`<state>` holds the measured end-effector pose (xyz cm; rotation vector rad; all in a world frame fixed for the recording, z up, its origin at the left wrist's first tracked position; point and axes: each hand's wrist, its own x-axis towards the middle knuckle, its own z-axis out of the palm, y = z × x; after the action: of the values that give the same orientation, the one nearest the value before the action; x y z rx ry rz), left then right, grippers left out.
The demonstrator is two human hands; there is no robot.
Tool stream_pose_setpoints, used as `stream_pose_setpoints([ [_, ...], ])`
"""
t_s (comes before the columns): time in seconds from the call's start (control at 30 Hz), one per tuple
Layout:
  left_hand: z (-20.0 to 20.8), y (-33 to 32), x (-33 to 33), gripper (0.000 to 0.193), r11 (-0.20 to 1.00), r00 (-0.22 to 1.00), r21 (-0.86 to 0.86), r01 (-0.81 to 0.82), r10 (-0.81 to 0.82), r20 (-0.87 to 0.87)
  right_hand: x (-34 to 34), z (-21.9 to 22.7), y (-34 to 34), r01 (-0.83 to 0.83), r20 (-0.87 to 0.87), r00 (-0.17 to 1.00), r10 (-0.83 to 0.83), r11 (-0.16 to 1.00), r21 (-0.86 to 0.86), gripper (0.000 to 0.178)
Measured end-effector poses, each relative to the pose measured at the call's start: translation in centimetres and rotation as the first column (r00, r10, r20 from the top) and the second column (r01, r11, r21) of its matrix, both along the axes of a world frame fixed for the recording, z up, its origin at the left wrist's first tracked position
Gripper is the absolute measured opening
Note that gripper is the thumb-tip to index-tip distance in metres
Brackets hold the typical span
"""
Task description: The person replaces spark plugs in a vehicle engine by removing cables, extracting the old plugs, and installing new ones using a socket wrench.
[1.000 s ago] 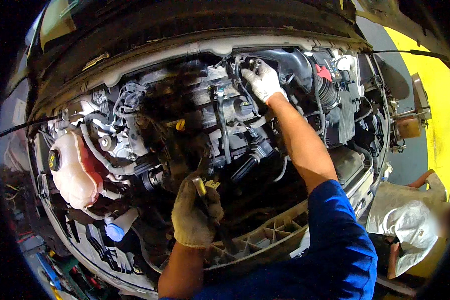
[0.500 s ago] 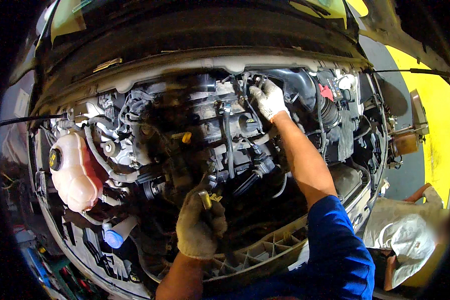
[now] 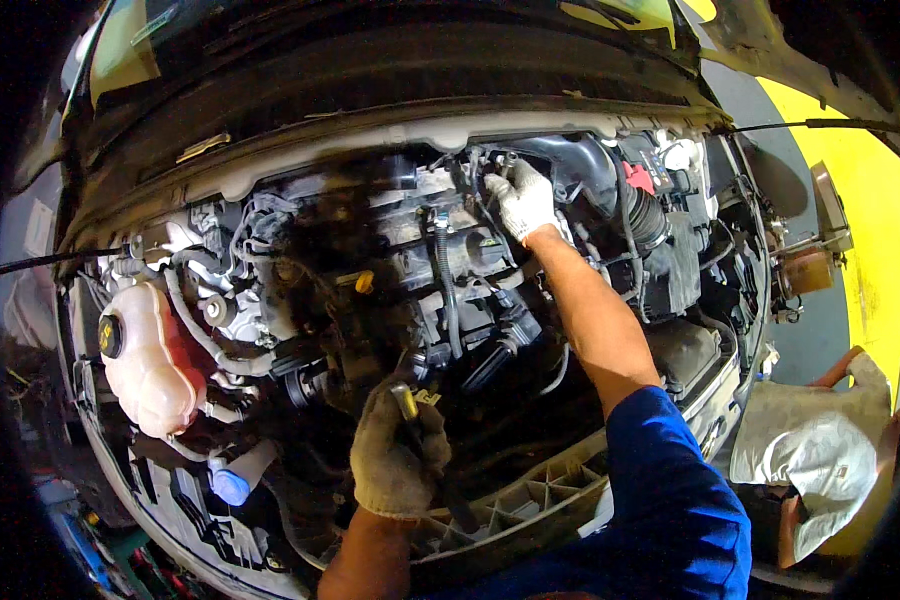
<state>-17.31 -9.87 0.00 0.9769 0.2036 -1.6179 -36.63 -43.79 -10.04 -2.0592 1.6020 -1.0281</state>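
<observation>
My left hand (image 3: 395, 450), in a dirty brown work glove, is closed around a tool with a yellowish handle (image 3: 405, 402) in front of the engine. A thin dark shaft seems to stick up from it; its exact kind is hard to make out. My right hand (image 3: 526, 205), in a white knit glove, reaches to the back of the engine (image 3: 440, 260). Its fingers are bent and closed beside a black air intake pipe (image 3: 580, 165) and small fittings. Whatever they grip is hidden. A ribbed hose (image 3: 445, 285) runs between my hands.
A pinkish coolant tank (image 3: 150, 365) and a blue-capped filler neck (image 3: 232, 487) are on the left. Right of the engine are a battery with a red terminal cover (image 3: 637, 178) and a ribbed duct (image 3: 648, 225). Another person (image 3: 810, 450) is at the lower right.
The view has shifted slightly, moving the engine bay a little left in the picture. Both hands keep their places on the engine and their grips look the same.
</observation>
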Motion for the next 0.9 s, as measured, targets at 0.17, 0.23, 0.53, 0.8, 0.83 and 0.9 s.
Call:
stream_pose_setpoints([
  [0.17, 0.5, -0.1, 0.0, 0.031, 1.0, 1.0, 0.002, 0.004, -0.004, -0.018, -0.5, 2.3, 0.1, -0.19, 0.077, 0.981, 0.177, 0.95, 0.249, 0.031],
  [0.23, 0.3, -0.3, -0.2, 0.031, 0.993, 0.997, 0.103, -0.056, 0.062, -0.053, -1.8, 2.7, -0.7, -0.351, 0.076, 0.936, 0.344, 0.89, 0.29, 0.034],
  [0.53, 0.6, 0.0, -0.3, 0.032, 0.999, 1.0, 0.045, -0.011, 0.01, 0.026, -0.7, 2.9, 0.9, -0.107, -0.079, 0.99, 0.113, 0.991, 0.086, 0.033],
  [0.8, 0.4, 0.0, -0.4, 0.033, 1.0, 1.0, 0.015, -0.01, 0.01, 0.017, 1.0, 1.7, 1.1, 0.055, -0.152, 0.987, -0.052, 0.998, 0.018, 0.037],
  [0.83, 0.4, 0.0, -0.3, 0.033, 1.0, 1.0, 0.007, -0.002, 0.001, 0.028, 0.8, 1.4, 0.7, 0.027, -0.128, 0.991, -0.026, 1.0, 0.009, 0.037],
  [0.9, 0.4, -0.1, -0.2, 0.033, 1.0, 0.999, 0.023, -0.003, 0.002, 0.034, -0.2, 1.4, -0.4, -0.063, -0.021, 0.997, 0.067, 0.983, 0.175, 0.037],
])
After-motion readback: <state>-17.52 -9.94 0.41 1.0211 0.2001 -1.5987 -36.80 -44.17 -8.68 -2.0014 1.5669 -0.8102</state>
